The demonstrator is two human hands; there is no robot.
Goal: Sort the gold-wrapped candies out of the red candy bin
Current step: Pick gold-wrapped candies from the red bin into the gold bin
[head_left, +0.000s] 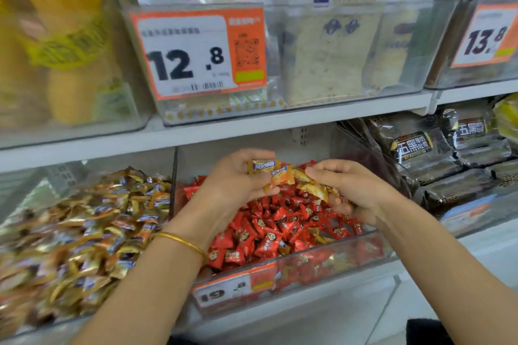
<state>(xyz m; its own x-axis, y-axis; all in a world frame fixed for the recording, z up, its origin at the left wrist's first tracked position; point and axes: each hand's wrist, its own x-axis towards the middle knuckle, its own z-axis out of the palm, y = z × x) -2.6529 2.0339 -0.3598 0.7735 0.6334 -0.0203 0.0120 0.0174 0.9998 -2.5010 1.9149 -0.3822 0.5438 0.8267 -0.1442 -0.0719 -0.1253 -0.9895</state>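
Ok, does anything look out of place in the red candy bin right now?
Yes. A few gold-wrapped candies lie among the red candies near the red bin's clear front wall; they match the gold pile in the neighbouring bin. The left hand and right hand each hold more gold ones.

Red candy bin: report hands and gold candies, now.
Left hand grips gold-wrapped candies. Right hand grips more. Both over clear plastic bin of red-wrapped candies; few gold strays inside. Nothing blocking.
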